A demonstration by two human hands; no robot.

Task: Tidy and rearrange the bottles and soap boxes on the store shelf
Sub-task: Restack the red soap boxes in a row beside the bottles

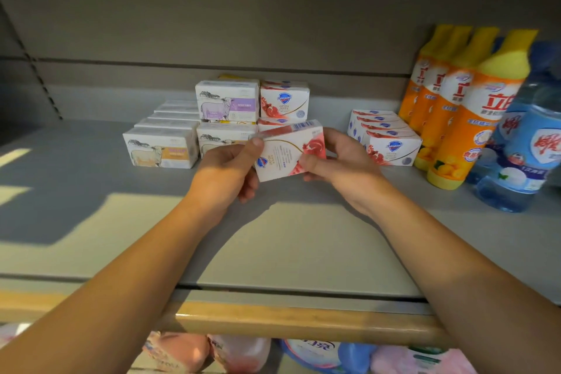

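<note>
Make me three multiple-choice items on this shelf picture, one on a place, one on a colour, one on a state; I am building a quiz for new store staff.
1. Where do the orange bottles stand on the shelf?
A. At its left end
B. At its right, beside the blue bottles
C. On top of the soap boxes

2. What colour are the caps of the orange bottles?
A. Yellow
B. Green
C. Black

3. What is happening to the pomegranate soap box?
A. It lies flat and untouched on the shelf
B. It rests on the purple sheep box
C. The left hand and right hand hold it tilted above the shelf

Answers: 1 B, the orange row sits at the right against the blue bottles. 2 A, every cap is yellow. 3 C, thumbs of both hands press on its face and it is off the shelf.
</note>
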